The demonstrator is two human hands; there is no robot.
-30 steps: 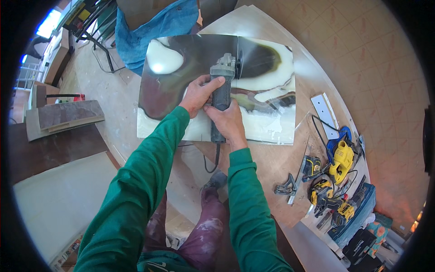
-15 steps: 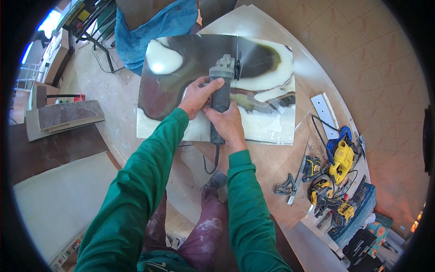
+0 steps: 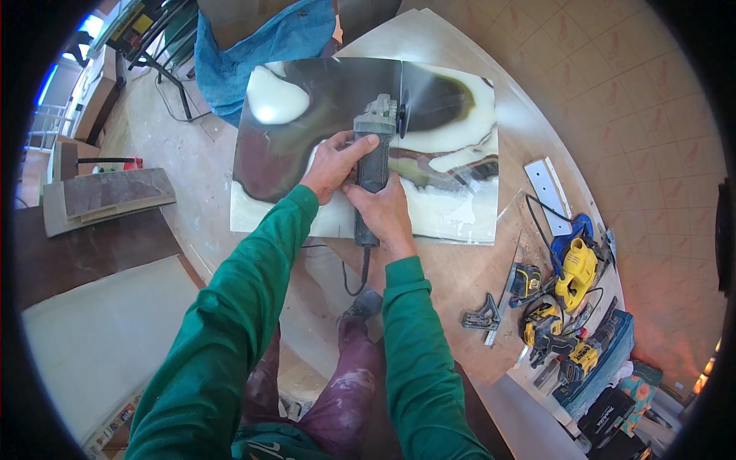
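Note:
Both my hands grip a grey angle grinder [image 3: 373,165], which lies lengthwise over a glossy slab [image 3: 276,165] patterned in black, brown and white. My left hand [image 3: 334,164] wraps the body from the left, near the gear head, thumb on top. Farther back, my right hand [image 3: 386,208] closes round the rear of the body from the right. The grinder's disc [image 3: 404,114] stands on edge at the right of its head, over a straight line running across the slab's far part. Whether the disc touches the slab I cannot tell. The cord [image 3: 362,274] hangs from the handle's end.
The slab rests on a tan board [image 3: 460,280]. To the right lie a combination square [image 3: 488,314], a tape measure [image 3: 526,281], a white strip [image 3: 549,195] and yellow power tools [image 3: 576,274]. A blue cloth [image 3: 264,46] hangs at the far left; tile pieces [image 3: 119,193] are stacked left.
Almost nothing differs. The grinder's head and disc sit a touch nearer to me, with both hands keeping the same hold.

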